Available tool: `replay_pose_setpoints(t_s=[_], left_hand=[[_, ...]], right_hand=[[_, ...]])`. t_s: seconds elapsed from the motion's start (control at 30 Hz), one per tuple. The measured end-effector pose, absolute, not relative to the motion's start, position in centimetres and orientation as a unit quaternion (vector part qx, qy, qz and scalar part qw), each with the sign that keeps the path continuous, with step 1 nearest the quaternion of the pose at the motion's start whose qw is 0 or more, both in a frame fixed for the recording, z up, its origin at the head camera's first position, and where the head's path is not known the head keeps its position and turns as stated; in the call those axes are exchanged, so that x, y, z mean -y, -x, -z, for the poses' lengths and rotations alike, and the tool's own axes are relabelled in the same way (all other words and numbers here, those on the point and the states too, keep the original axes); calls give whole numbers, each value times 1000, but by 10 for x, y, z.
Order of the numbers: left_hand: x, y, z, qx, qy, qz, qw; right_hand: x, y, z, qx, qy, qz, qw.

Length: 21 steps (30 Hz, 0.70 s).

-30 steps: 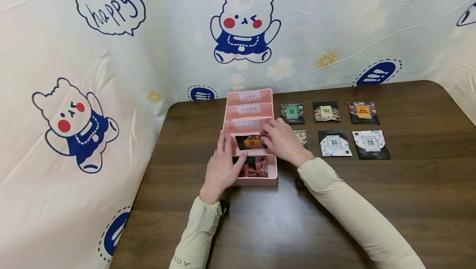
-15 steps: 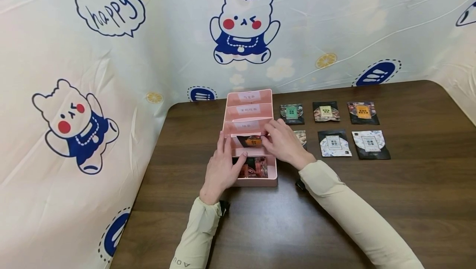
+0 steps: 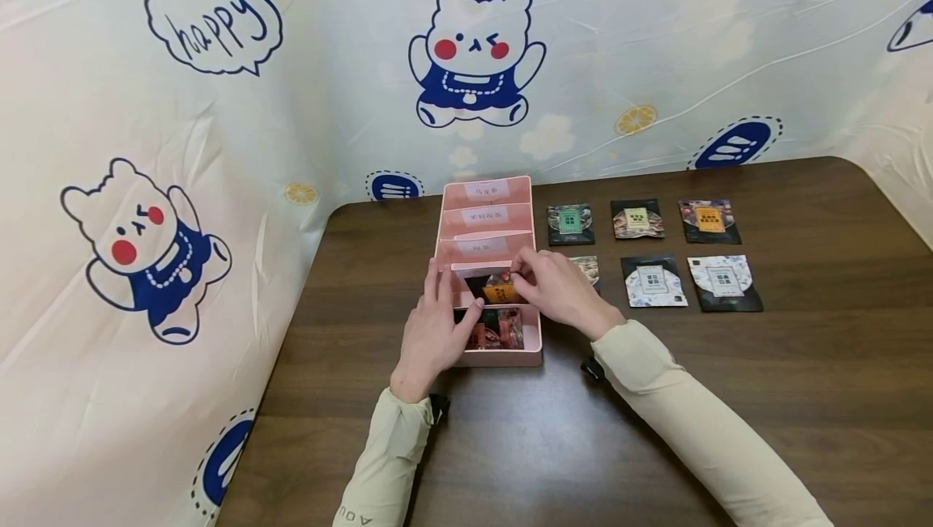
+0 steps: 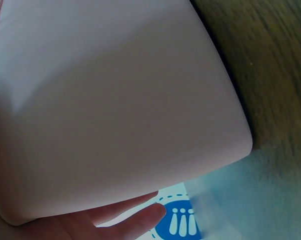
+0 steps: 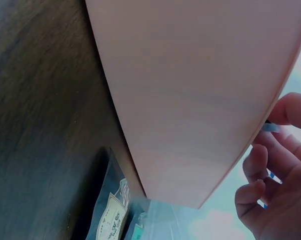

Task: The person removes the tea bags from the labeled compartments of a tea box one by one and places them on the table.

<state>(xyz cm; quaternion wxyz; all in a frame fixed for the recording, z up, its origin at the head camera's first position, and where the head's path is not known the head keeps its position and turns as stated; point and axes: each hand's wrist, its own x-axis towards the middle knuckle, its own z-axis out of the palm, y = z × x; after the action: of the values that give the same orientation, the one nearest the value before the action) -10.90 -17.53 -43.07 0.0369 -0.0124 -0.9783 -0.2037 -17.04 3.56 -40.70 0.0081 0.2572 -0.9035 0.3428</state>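
A pink box (image 3: 535, 355) with labelled compartments stands on the table. My right hand (image 3: 557, 284) reaches over its right wall and pinches the corner of a black tea sachet (image 3: 500, 292) with an orange label, which sits tilted inside the second compartment from the front. In the right wrist view, the thumb and fingers meet at the sachet's small corner (image 5: 270, 127) just above the rim. My left hand (image 3: 433, 337) rests along the box's left side with its fingers straight, the thumb reaching over the front divider. Red-and-black sachets (image 3: 503, 329) lie in the front compartment.
Right of the box lie a green-labelled sachet (image 3: 571, 223), a cream-labelled one (image 3: 637, 219), an orange-labelled one (image 3: 709, 221) and two white ones (image 3: 653, 280). Another sachet (image 3: 587, 268) is partly hidden by the right hand. A printed curtain (image 3: 350, 90) hangs behind the table.
The orange-labelled sachet sits lower and leans differently in its compartment. My right hand has shifted slightly toward the near side. The left hand stays in place on the box.
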Motion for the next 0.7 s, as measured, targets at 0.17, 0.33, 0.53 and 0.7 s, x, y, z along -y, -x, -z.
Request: replay_pose_setpoints(t_s=[0.17, 0.33, 0.53, 0.7], left_hand=[[175, 109, 431, 978, 10, 204, 36], [175, 110, 431, 978, 8, 209, 30], [176, 110, 431, 977, 7, 213, 25], [176, 109, 431, 977, 8, 211, 27]], right_hand=[[-39, 169, 409, 897, -267, -352, -33], [-42, 168, 410, 896, -272, -347, -49], [-44, 168, 410, 900, -281, -332, -39], [-44, 166, 406, 902, -278, -327, -46]])
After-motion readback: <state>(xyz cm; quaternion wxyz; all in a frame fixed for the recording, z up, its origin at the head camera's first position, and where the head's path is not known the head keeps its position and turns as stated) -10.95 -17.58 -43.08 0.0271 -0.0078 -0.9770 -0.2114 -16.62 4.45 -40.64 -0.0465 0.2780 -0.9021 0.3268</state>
